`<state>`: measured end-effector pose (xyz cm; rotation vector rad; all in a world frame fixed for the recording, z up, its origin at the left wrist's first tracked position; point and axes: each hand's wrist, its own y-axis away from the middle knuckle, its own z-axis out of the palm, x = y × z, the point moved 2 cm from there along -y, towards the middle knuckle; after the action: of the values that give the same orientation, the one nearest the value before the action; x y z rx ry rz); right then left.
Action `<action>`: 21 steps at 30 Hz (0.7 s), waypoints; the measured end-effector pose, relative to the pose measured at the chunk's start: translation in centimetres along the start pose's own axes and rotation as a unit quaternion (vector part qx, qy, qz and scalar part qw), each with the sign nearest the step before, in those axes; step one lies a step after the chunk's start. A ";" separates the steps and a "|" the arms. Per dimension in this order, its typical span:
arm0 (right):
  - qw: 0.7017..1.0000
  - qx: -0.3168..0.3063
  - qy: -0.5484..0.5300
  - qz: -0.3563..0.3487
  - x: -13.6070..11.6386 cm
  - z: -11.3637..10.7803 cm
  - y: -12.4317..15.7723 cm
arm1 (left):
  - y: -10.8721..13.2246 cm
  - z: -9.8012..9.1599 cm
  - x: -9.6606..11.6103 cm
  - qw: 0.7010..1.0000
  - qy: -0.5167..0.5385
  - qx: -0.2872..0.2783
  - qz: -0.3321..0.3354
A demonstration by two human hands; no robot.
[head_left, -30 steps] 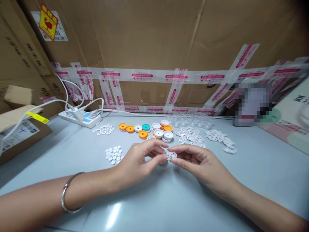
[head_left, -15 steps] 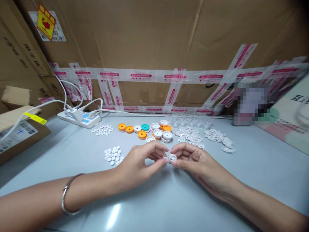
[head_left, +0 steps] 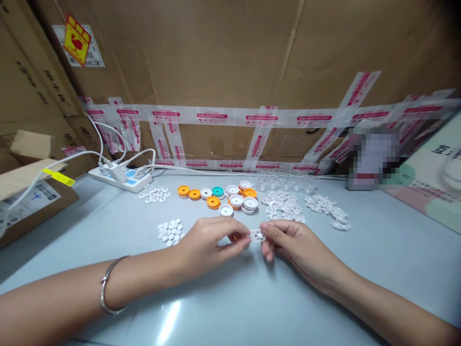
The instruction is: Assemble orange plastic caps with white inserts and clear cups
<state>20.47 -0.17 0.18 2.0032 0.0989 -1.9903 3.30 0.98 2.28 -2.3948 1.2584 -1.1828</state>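
Observation:
A small white openwork plastic piece (head_left: pixel 257 235) is pinched between my two hands above the grey table. My left hand (head_left: pixel 212 242), with a silver bangle on its wrist, grips the piece's left end between thumb and fingers. On the right end, the thumb and index finger of my right hand (head_left: pixel 293 242) close, while its other fingers curl below. Beyond the hands lie round orange, white and teal plastic caps (head_left: pixel 213 202), some stacked. Behind my right hand is a heap of similar white openwork pieces (head_left: pixel 284 206).
White discs (head_left: pixel 170 231) lie left of my left hand, and small white round parts (head_left: pixel 155 194) farther back. More white pieces (head_left: pixel 327 210) are at right, clear plastic parts (head_left: pixel 284 182) behind. A power strip (head_left: pixel 122 179) with cables stands back left; a taped carton (head_left: pixel 216 57) walls the back.
My right hand's grip on the white piece has shifted: the thumb now lies over its top and the fingers drop lower. The piece appears turned flatter. The view has shifted slightly.

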 end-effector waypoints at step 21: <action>0.851 0.080 0.491 -0.169 -0.4 -7.0 -2.5 | -0.5 -0.6 -0.6 0.992 0.069 0.022 -0.101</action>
<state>26.52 4.12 0.04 3.0768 0.5520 -0.9054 2.99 1.91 2.57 -2.4933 1.0317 -1.4404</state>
